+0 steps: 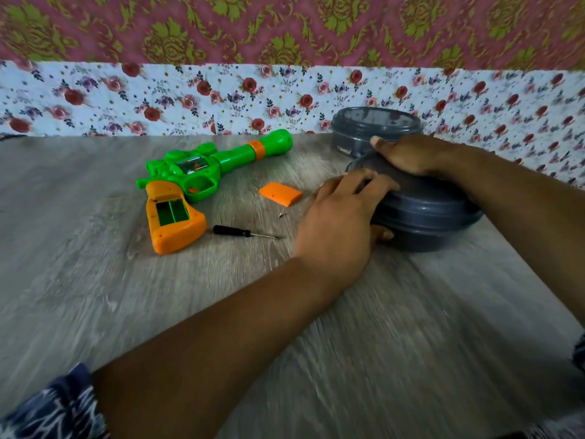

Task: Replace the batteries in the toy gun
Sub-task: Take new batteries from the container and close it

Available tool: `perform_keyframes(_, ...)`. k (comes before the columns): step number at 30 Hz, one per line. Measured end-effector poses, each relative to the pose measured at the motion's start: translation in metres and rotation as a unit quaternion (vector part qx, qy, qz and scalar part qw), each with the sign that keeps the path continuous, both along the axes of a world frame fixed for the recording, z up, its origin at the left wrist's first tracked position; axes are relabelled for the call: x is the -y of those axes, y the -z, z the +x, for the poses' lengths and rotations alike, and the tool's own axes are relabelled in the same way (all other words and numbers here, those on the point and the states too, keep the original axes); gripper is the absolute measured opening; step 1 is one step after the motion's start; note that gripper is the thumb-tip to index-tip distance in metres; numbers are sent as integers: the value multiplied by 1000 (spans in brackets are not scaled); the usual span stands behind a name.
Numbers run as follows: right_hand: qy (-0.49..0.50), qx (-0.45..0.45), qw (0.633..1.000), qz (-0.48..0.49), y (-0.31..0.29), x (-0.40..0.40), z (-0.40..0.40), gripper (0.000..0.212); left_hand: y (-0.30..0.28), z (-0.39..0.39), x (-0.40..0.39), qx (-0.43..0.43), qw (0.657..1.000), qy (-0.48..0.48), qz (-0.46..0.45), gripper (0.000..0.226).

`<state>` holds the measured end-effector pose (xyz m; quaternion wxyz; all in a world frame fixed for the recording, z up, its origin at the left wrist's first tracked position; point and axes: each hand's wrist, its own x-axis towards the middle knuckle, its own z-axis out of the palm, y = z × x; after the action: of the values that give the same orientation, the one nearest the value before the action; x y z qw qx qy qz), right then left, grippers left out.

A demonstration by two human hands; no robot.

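One plastic toy gun (202,172), green with an orange grip, lies on the wood-grain table (95,280), its battery bay open. One orange cover (280,193), one screw (280,215) and one black-handled screwdriver (243,232) lie beside it. Two round grey containers: left hand (338,223) and right hand (411,155) grasp the lidded near container (427,217); the far container (376,128) stands behind.

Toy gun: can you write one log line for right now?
toy gun: compartment open, empty | cover: off | both hands: holding container
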<state>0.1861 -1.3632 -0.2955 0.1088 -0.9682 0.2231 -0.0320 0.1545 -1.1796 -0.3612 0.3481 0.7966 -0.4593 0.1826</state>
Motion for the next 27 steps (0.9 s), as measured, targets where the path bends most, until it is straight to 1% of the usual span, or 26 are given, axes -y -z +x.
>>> perform_keyframes(2,12,7,1000,3,1,0,1,61,-1,2,0,20,1000,-3,0,54)
perform_keyframes(5,8,23,1000,13,-1,-3,-1,56,-3,2,-1,53,999,-10,8,52)
perform_keyframes(9,24,22,999,35,0,-8,-4,57,-4,7,0,132,991,-27,25,48)
perform_keyframes(10,24,25,999,36,-2,-12,-6,62,-5,8,0,149,988,-29,30,46)
perform_keyframes(12,16,31,999,27,-1,-8,-1,85,-7,8,0,174,983,-33,47,44)
perform_keyframes(13,11,29,999,31,1,0,4,89,-8,8,-1,181,981,-36,56,43)
perform_keyframes(15,8,37,999,38,4,10,9,76,-10,6,-1,176,982,-34,64,43)
perform_keyframes(17,15,47,998,37,3,1,4,65,-8,3,-2,142,988,-21,59,46)
perform_keyframes(20,23,62,997,40,1,-8,-1,56,-6,-1,-3,112,993,-9,42,49)
perform_keyframes(23,26,74,996,45,2,-6,1,57,-8,-3,-5,88,996,3,29,49)
perform_keyframes(27,34,90,994,49,1,-4,-4,61,-8,-4,-5,79,997,6,22,48)
